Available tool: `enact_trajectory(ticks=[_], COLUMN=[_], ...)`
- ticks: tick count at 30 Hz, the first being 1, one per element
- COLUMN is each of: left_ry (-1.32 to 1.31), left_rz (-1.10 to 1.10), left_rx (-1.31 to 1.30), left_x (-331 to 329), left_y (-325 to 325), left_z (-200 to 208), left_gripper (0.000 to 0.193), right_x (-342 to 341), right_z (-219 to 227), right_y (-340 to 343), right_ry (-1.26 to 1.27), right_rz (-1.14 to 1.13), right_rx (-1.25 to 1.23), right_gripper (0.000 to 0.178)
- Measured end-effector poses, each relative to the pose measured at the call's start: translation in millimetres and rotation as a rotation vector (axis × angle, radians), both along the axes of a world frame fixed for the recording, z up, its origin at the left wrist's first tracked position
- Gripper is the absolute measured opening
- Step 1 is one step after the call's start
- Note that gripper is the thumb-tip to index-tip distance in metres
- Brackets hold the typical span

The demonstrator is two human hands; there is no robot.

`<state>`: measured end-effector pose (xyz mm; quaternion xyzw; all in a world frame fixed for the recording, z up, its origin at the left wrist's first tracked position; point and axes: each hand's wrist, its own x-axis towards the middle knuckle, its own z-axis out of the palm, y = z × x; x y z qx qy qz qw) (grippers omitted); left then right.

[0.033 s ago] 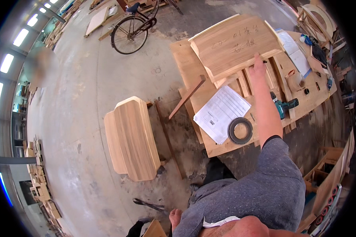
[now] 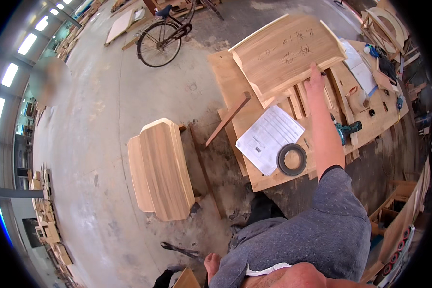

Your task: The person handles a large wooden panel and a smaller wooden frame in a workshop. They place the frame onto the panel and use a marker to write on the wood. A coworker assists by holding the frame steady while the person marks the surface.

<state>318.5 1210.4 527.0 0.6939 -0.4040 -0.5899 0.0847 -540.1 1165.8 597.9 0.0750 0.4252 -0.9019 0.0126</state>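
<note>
The board point(image 2: 285, 57), already marked, lies beyond the paper point(image 2: 270, 139), fastening unclear; the right hand point(image 2: 315, 79) touches its edge, fingers partly bent, grip unclear; left hand point(image 2: 212, 261) loosely curled, contents hidden

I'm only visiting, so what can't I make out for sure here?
All in the head view:
- The wooden panel's underside: hidden by its top face.
- Whether the right hand grips the panel or just rests there: its fingers are partly hidden by the hand itself.
- The left hand's fingers: too small to tell apart clearly.
- Part of the drill: behind the right forearm.
- The bicycle's upper part: cut off by the top edge.
</note>
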Motion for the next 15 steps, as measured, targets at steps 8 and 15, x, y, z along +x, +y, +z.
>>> enact_trajectory(ticks=[8, 15], left_ry=[-0.089, 0.363], left_rz=[-0.24, 0.118], left_rx=[-0.458, -0.836], left_x=[40, 65], left_y=[-86, -147], left_z=[-34, 91], left_gripper=[0.023, 0.045], right_x=[74, 339], right_z=[147, 148], right_y=[-18, -103], right_ry=[0.381, 0.267], right_rz=[0.306, 0.795], right_rx=[-0.03, 0.04], right_gripper=[0.043, 0.039])
